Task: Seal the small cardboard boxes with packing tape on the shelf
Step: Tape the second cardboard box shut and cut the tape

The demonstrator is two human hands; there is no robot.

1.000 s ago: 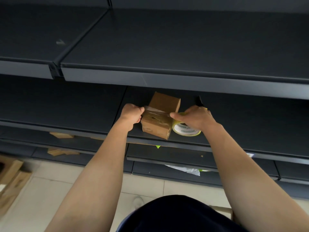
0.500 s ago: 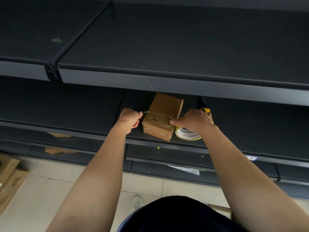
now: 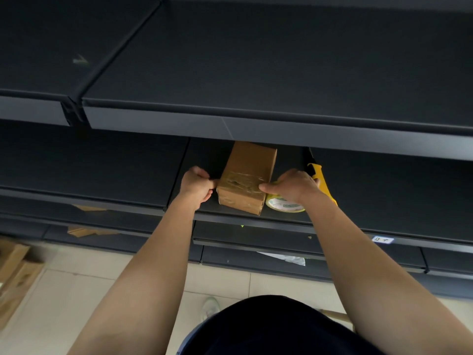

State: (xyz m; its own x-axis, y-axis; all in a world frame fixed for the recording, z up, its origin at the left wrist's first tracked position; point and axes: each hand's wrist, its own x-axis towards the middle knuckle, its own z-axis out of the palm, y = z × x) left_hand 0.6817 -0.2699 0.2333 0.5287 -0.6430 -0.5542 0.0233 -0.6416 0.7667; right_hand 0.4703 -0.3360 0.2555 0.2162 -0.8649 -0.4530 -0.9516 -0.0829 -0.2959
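A small brown cardboard box lies on the dark middle shelf, with a band of clear packing tape across its near end. My left hand is closed against the box's left side, pinching the tape end there. My right hand holds the tape roll on the box's right side, thumb pressed on the tape at the box's edge. The roll has a white and yellow-green core.
A yellow utility knife lies on the shelf right behind my right hand. The upper shelf overhangs the box closely. Cardboard scraps sit on lower shelves, and flat cardboard lies on the floor at left.
The box has been laid flatter and pushed slightly back on the shelf. The tape now lies tight across its near end, with both hands pressed closer to its sides.
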